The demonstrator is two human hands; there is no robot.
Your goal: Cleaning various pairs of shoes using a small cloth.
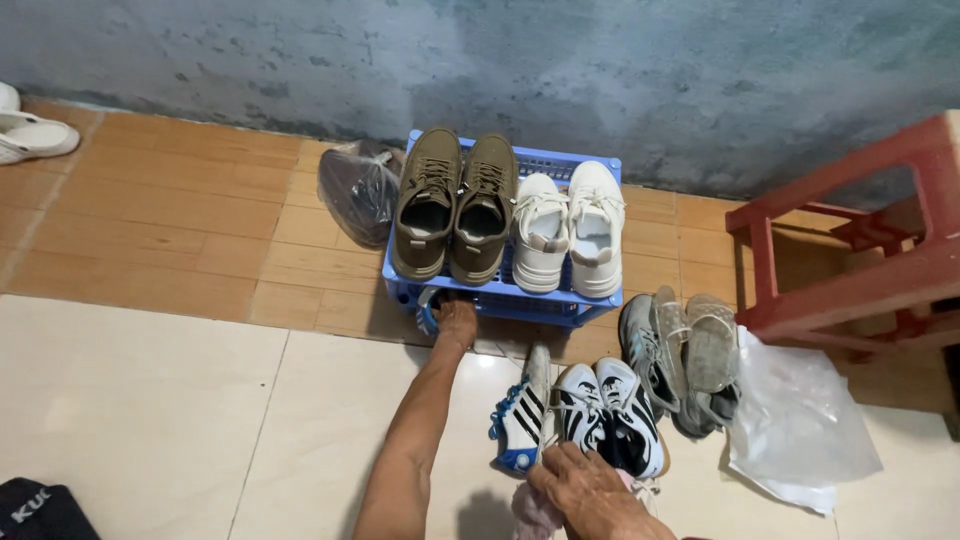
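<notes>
— Reaching with the left hand (458, 322) to the front edge of the blue crate (600, 165), fingers curled on a blue-and-white shoe (428, 308) tucked beneath?

— Yes. And resting the right hand (590, 490), fingers loosely apart, on black-and-white sneakers (610, 410) just before that crate.

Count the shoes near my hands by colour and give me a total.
Olive-brown lace-up sneakers on the blue plastic crate: 2
White sneakers on that crate: 2
Black-and-white striped sneakers on the floor: 2
Blue-and-white striped shoe: 1
Grey worn sneakers: 2
Total: 9
</notes>
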